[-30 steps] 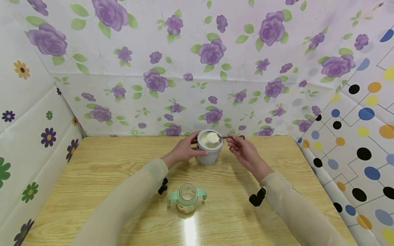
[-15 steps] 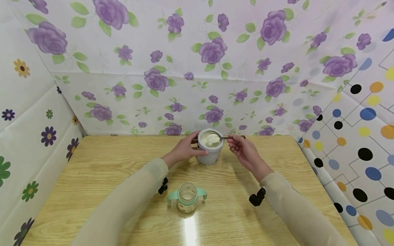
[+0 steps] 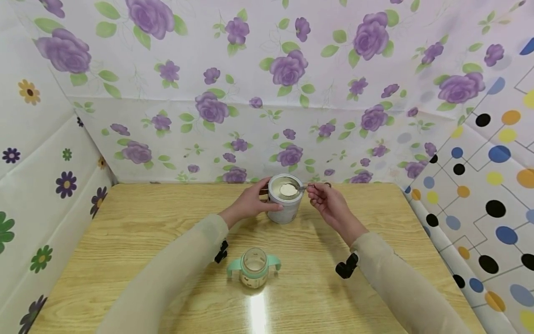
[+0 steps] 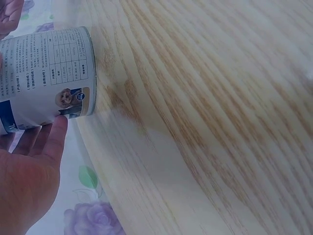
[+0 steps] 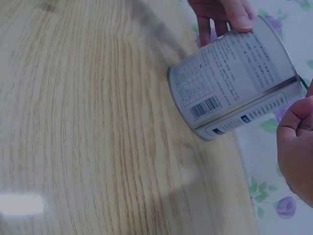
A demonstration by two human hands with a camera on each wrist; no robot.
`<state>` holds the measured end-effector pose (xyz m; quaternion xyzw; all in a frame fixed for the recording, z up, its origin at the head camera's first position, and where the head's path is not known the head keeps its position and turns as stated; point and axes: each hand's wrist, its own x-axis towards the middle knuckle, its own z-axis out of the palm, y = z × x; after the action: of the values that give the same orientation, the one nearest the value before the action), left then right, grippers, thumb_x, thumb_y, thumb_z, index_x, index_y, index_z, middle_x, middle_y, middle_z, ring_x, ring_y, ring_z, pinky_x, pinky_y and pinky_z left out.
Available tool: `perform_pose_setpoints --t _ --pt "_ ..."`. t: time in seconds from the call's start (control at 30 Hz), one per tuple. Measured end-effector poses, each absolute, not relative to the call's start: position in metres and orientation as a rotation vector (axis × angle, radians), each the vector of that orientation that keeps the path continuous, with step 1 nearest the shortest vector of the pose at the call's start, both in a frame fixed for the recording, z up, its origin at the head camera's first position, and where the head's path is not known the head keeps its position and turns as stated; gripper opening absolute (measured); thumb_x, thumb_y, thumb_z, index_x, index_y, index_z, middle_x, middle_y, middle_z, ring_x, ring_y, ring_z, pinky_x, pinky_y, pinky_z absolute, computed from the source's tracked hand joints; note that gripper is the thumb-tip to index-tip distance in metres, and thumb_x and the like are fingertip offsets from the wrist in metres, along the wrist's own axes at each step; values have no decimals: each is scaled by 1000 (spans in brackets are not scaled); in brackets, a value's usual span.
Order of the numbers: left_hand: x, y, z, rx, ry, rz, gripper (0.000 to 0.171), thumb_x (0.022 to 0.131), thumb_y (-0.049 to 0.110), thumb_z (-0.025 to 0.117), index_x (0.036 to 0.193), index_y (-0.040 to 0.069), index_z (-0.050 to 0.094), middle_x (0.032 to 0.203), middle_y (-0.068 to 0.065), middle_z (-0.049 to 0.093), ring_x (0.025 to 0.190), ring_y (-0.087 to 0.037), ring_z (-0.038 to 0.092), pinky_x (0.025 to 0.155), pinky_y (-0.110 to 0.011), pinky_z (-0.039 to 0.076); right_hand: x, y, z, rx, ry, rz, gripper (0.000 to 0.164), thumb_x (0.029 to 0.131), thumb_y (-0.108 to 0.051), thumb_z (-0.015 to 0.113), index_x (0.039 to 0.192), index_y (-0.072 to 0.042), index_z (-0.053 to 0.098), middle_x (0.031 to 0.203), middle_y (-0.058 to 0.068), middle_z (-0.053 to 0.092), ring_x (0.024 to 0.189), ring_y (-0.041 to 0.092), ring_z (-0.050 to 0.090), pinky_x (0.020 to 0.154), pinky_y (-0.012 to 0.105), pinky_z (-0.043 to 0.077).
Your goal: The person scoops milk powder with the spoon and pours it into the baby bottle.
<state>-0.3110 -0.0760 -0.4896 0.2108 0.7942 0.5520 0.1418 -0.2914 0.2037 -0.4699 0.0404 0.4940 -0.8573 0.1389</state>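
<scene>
An uncovered metal can of pale powder stands upright at the back of the table. My left hand grips its left side, thumb across the front and fingers around the back. In the left wrist view the can shows a printed label with a dog picture. My right hand pinches the handle of a metal spoon. The spoon's bowl is at the can's mouth, carrying a rounded scoop of powder. In the right wrist view, the can largely hides the spoon beside my right hand.
A clear bottle with a mint-green collar and two side handles stands uncapped nearer me, between my forearms. Behind the wooden table hangs a flowered cloth. Patterned cloths flank both sides.
The spoon's heaped powder was lowered into the can, and the spoon now holds a smaller, flatter scoop. My right hand has shifted slightly; the left hand keeps its grip on the can.
</scene>
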Motion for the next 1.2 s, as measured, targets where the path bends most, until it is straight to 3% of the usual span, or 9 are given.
perform_pose_setpoints --t 0.33,0.83,1.03,1.2 --pt "-311 -76 -488 598 2294 1588 97 89 30 91 168 23 35 161 -4 49 148 -32 49 114 -44 53 -293 201 -469 205 1385 -2509 32 116 -12 45 108 1 73 84 2 76 76 7 70 66 20 53" --pt "-312 -77 -489 603 2298 1583 99 89 31 91 169 23 33 162 -5 48 149 -32 48 114 -45 53 -294 200 -469 190 1421 -2488 35 116 -13 46 101 -3 76 83 1 76 76 7 70 67 19 53" --pt "-307 -84 -485 577 2344 1507 108 90 36 90 173 22 22 169 -10 40 154 -33 42 117 -51 49 -293 196 -469 203 1434 -2479 34 116 -13 45 103 -4 76 84 1 77 76 7 70 66 19 53" --pt "-298 -103 -477 557 2373 1457 104 91 37 89 172 24 25 170 -13 39 154 -34 40 119 -53 47 -293 197 -468 207 1430 -2472 34 116 -13 45 104 -3 76 83 1 76 76 7 70 66 20 53"
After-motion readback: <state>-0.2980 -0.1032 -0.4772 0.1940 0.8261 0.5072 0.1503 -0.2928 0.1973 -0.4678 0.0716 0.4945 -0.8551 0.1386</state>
